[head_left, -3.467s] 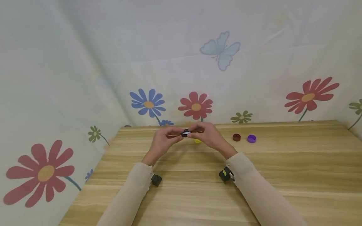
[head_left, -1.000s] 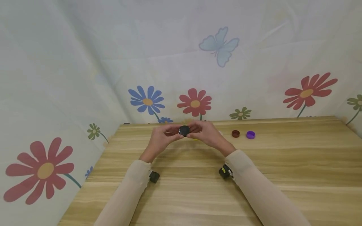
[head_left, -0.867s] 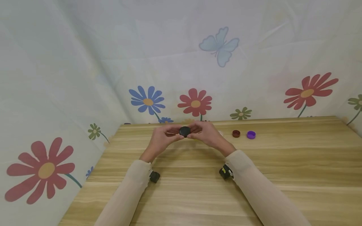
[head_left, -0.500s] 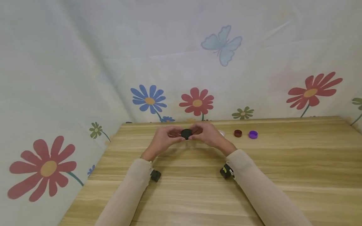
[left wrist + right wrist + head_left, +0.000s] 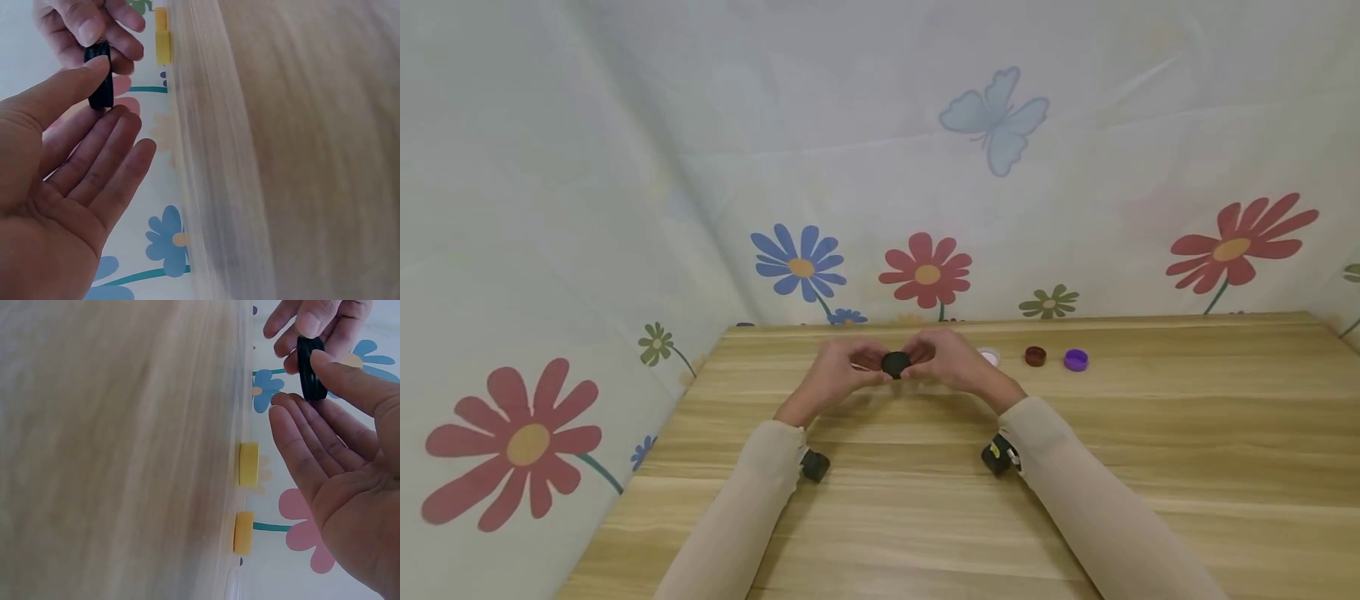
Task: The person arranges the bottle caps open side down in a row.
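Observation:
Both hands hold one small round black cap (image 5: 896, 364) just over the far part of the table. My left hand (image 5: 838, 371) pinches its left edge between thumb and fingertips. On the opposite edge, my right hand (image 5: 951, 360) does the same. Side-on, the black cap (image 5: 100, 75) looks thin with a dark rim in the left wrist view, and the remaining fingers of the left hand (image 5: 81, 162) are spread out below it. Two yellow caps (image 5: 249, 464) stand on the table in the right wrist view; the hands hide them from the head camera.
To the right of the hands, a white cap (image 5: 989, 357), a brown cap (image 5: 1035, 356) and a purple cap (image 5: 1076, 360) lie in a row on the wooden table (image 5: 895, 517). A flower-printed cloth (image 5: 850, 192) hangs behind the table's far edge.
The black cap has tilted: a pale patch showed on it at first, now a plain dark face. Both hands have sunk slightly with it, and the white cap has come into view beside the right hand.

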Demonstrator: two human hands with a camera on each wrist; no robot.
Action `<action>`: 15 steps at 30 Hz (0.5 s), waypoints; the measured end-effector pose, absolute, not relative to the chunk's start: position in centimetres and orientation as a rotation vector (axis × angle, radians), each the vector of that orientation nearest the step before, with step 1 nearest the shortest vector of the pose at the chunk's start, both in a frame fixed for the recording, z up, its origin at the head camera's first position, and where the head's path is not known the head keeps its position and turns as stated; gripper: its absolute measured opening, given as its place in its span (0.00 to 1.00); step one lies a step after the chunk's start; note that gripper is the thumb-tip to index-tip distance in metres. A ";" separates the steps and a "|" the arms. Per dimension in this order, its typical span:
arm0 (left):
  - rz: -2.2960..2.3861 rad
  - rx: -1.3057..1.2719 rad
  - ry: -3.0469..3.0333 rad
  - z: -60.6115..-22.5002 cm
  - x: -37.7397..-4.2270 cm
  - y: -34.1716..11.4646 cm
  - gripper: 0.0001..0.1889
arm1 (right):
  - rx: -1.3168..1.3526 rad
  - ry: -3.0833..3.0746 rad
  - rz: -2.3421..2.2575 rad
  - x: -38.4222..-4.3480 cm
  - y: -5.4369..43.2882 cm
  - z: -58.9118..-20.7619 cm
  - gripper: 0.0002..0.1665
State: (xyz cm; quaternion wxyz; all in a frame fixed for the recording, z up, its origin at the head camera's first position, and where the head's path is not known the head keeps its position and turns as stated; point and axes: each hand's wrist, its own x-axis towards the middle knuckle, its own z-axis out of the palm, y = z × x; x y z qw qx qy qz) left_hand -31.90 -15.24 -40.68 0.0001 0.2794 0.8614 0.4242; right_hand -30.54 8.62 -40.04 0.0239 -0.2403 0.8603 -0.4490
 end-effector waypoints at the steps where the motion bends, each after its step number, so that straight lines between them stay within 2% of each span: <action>1: 1.324 0.875 2.703 -40.7 -31.9 -15.2 0.17 | -0.738 2.658 -1.386 -30.5 8.7 -40.1 0.18; 15: 1.249 0.852 2.675 -40.6 -31.6 -15.5 0.17 | -0.738 2.617 -1.385 -30.3 8.2 -40.5 0.16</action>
